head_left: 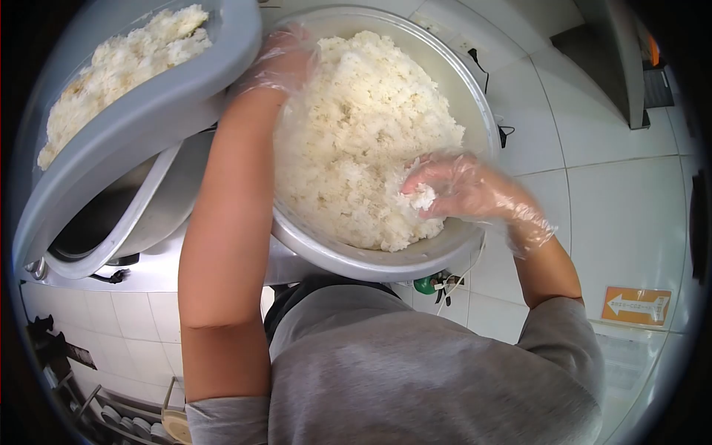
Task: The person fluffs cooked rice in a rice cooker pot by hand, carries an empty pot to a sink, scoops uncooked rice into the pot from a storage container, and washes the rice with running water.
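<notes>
A large round metal basin [475,96] is heaped with cooked white rice [378,96]. My right hand [467,185], in a clear plastic glove, is over the near right part of the heap. Its thumb and fingers are closed on a small clump of rice [422,196]. My left hand [285,59], also in a clear glove, is at the basin's far left rim, touching or very close to it. Its fingers are blurred and partly hidden, so their grip does not show.
A grey plastic tub [148,122] with more rice stands close on the left, beside my left forearm. Below it is a metal pot [159,200] with a dark inside. White tiled floor [615,193] lies to the right, with an orange arrow sign [635,305].
</notes>
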A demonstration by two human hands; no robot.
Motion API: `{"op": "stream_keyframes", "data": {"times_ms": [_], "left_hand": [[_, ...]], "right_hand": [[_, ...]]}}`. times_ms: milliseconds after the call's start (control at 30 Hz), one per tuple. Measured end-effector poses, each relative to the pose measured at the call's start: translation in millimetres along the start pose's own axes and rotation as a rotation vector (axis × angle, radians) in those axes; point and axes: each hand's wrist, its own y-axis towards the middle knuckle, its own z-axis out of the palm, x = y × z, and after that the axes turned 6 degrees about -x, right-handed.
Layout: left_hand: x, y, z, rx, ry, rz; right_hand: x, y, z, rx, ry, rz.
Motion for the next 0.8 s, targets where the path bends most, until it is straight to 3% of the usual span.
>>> {"op": "stream_keyframes", "data": {"times_ms": [133, 200, 267, 333, 400, 467, 633, 733, 800], "left_hand": [[1, 2, -1, -0.004, 0.030, 0.013], [1, 1, -1, -0.014, 0.048, 0.006], [3, 3, 0, -0.019, 0.029, 0.010], [5, 7, 4, -0.018, 0.030, 0.005], [6, 8, 5, -0.020, 0.030, 0.002], [6, 7, 5, -0.021, 0.028, 0.004], [1, 2, -1, -0.035, 0.013, 0.005], [4, 5, 2, -0.062, 0.030, 0.022], [5, 5, 3, -0.065, 0.029, 0.039]], "right_hand": [[-15, -5, 9, -0.050, 0.063, 0.035], [-2, -6, 3, 0.011, 0.012, 0.178], [6, -3, 6, 0.041, -0.129, 0.186], [9, 0, 14, 0.038, -0.361, 0.060], [-4, 1, 31, -0.105, -0.146, -0.159], [-8, 1, 39, -0.130, -0.127, -0.237], [8, 4, 15, 0.069, -0.379, -0.181], [-9, 1, 10, -0.062, -0.004, -0.167], [-12, 1, 23, -0.052, -0.054, -0.257]]}}
